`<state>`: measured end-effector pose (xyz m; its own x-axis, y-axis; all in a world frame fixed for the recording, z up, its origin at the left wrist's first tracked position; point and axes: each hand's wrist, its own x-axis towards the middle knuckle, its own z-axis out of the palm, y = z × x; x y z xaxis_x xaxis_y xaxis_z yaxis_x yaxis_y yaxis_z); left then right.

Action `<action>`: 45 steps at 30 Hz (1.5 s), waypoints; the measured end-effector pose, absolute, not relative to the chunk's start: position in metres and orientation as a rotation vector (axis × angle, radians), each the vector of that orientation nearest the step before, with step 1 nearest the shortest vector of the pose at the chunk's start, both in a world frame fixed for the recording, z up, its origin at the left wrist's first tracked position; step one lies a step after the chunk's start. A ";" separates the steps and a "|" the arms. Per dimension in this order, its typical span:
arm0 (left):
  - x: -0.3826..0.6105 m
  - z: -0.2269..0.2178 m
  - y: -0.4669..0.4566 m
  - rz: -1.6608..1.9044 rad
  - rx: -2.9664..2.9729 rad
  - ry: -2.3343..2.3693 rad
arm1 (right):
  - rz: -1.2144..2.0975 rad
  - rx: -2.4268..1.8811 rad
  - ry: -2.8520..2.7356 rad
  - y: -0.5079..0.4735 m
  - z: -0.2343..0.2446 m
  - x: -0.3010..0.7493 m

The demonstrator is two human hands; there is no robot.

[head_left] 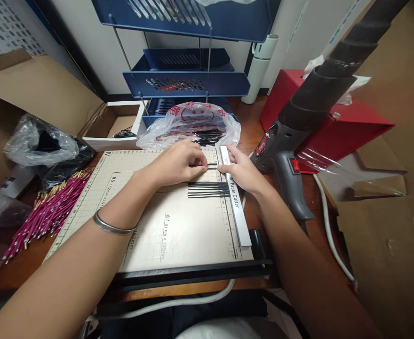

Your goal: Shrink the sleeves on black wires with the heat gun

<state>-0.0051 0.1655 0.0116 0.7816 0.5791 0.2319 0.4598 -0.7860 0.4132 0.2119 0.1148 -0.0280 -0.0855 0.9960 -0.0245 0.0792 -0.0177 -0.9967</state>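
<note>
Both forearms (87, 256) (298, 249) slant from the lower corners; near centre, left grip (177, 161) pinches, right grip (242, 173) points its thumb (225, 168) left.

Near the centre of the frame, we pinch thin black strands (212, 165) with our left hand (180, 160) over the paper cutter (196, 235), our right hand (242, 170) at its white bar (238, 214), while magenta sticks (50, 205) lie at left.

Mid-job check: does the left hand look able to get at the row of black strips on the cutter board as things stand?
Probably yes: the black strips lie on the cutter board just nearside of the left hand, mostly uncovered, though its fingertips seem busy with other dark pieces.
</note>
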 end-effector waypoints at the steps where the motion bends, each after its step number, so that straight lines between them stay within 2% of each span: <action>1: -0.005 0.012 0.166 0.501 2.642 0.793 | 1.244 -1.241 -1.324 0.115 -0.028 0.212; 17: -0.002 0.007 0.169 0.523 2.634 0.811 | 1.202 -1.251 -1.356 0.115 -0.030 0.212; 23: -0.001 0.014 0.156 0.640 2.609 0.809 | 1.241 -1.255 -1.326 0.115 -0.027 0.212; 29: 0.002 0.017 0.145 0.536 2.478 0.656 | 1.263 -1.231 -1.315 0.115 -0.025 0.211; 37: 0.005 0.010 0.147 0.501 2.385 0.684 | 1.228 -1.247 -1.320 0.115 -0.028 0.212; 45: -0.002 0.015 0.152 0.483 2.616 0.702 | 1.251 -1.249 -1.324 0.114 -0.026 0.211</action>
